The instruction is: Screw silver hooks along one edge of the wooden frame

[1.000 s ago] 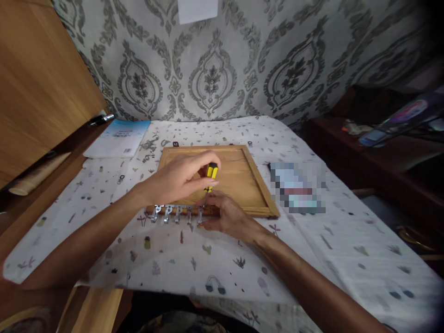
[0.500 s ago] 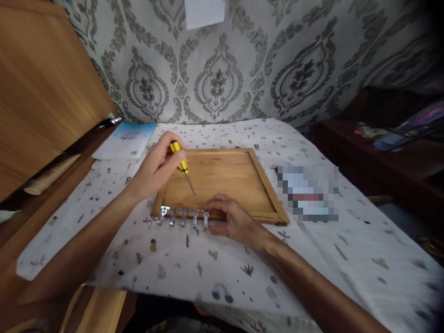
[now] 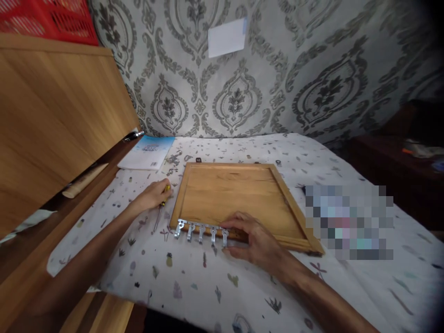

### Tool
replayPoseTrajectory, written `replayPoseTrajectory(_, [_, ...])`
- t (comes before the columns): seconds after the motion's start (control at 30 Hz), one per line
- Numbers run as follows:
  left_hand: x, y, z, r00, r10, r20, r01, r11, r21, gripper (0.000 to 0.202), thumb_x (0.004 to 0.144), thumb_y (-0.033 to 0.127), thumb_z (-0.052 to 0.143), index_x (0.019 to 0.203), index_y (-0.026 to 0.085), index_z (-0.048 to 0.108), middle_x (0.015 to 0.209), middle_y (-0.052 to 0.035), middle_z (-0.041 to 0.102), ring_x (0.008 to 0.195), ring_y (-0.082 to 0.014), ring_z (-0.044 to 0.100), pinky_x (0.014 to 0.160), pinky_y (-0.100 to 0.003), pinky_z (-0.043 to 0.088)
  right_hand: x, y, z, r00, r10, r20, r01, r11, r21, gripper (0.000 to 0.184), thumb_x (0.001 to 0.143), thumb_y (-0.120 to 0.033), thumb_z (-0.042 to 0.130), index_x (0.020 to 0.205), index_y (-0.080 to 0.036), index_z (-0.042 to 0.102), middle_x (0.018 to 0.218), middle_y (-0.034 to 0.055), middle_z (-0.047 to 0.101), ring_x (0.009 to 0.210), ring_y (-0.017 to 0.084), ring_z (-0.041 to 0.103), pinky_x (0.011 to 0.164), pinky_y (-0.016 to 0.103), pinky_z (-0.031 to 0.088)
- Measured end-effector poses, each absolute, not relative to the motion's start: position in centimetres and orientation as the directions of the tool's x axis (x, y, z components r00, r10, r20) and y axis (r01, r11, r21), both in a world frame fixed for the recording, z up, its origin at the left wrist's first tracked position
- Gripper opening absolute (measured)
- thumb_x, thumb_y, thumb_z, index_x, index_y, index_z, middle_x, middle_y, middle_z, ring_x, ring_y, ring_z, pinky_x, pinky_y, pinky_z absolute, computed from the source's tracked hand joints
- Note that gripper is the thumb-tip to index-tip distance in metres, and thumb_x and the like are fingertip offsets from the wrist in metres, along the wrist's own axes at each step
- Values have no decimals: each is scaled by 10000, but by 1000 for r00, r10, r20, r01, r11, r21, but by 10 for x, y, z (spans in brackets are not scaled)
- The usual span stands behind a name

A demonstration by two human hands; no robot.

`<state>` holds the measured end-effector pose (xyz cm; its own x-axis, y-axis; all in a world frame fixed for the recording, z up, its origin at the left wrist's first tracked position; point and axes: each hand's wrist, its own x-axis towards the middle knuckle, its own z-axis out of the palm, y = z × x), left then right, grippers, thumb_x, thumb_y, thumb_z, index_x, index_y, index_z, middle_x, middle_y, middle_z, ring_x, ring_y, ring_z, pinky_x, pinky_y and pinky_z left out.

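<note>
My left hand (image 3: pixel 153 194) is closed around the yellow handle of a screwdriver (image 3: pixel 159 213), low over the cloth to the left of a wooden framed board (image 3: pixel 236 194). The screwdriver's thin metal shaft points down toward the cloth. Along the board's near edge lies a silver metal hook rail (image 3: pixel 201 231) with several hooks hanging over the side. My right hand (image 3: pixel 255 238) pinches the rail's right end, thumb below at the front and fingers on the frame above. Those fingers partly hide the rail's end.
A patterned cloth (image 3: pixel 194 277) covers the table. At the back left lie a booklet (image 3: pixel 147 152) and a black pen-like item (image 3: pixel 133 135) beside a wooden cabinet (image 3: pixel 62 111). A red basket (image 3: pixel 48 21) sits on top. To the right is a blurred-out flat object (image 3: pixel 347 222).
My left hand has moved the screwdriver from above the board down to its left side. My right hand stays on the rail. The view has shifted, bringing the red basket in.
</note>
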<state>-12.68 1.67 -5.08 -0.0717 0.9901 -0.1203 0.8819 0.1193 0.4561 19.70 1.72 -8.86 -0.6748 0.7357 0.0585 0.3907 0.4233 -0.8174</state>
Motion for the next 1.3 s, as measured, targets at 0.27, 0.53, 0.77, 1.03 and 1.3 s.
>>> replayPoseTrajectory(0.27, [-144, 46, -54, -157, 987, 19, 960, 148, 238, 224, 956, 320, 482, 1005, 211, 671, 986, -47, 709, 977, -235, 647, 854, -359, 487, 198, 19, -97, -678, 729, 94, 366, 446, -817, 357, 701, -288, 800, 1044, -217, 735, 1018, 75, 655, 990, 280, 608, 894, 461, 481])
replayPoseTrajectory(0.53, [-155, 103, -60, -249, 964, 92, 950, 224, 218, 313, 955, 367, 604, 1179, 151, 635, 1200, -98, 652, 1075, -226, 642, 928, -450, 551, 196, 19, -91, -670, 739, 70, 376, 420, -826, 363, 673, -252, 815, 1028, -210, 749, 1004, 77, 662, 980, 282, 622, 887, 460, 493])
replayPoseTrajectory(0.77, [-147, 106, -71, -316, 942, 110, 920, 276, 278, 327, 948, 360, 615, 1206, 158, 624, 1226, -102, 639, 1088, -230, 636, 929, -452, 551, 197, 17, -90, -672, 737, 69, 375, 419, -827, 363, 686, -231, 818, 1040, -198, 744, 1021, 86, 654, 991, 283, 623, 889, 465, 493])
replayPoseTrajectory(1.03, [-142, 98, -68, -275, 949, 155, 768, 120, 629, 142, 965, 266, 549, 962, 133, 598, 979, -67, 680, 860, -169, 679, 739, -340, 588, 198, 17, -92, -677, 730, 95, 375, 453, -809, 364, 693, -232, 834, 1044, -218, 738, 1007, 66, 661, 980, 266, 625, 880, 442, 499])
replayPoseTrajectory(1.3, [-99, 51, -48, -27, 996, 84, 488, -61, 871, 142, 830, 246, 572, 765, 195, 457, 549, 66, 511, 428, -72, 479, 418, -168, 402, 197, 16, -90, -677, 725, 127, 384, 495, -779, 381, 673, -195, 866, 1035, -210, 747, 994, 59, 666, 987, 257, 614, 892, 430, 494])
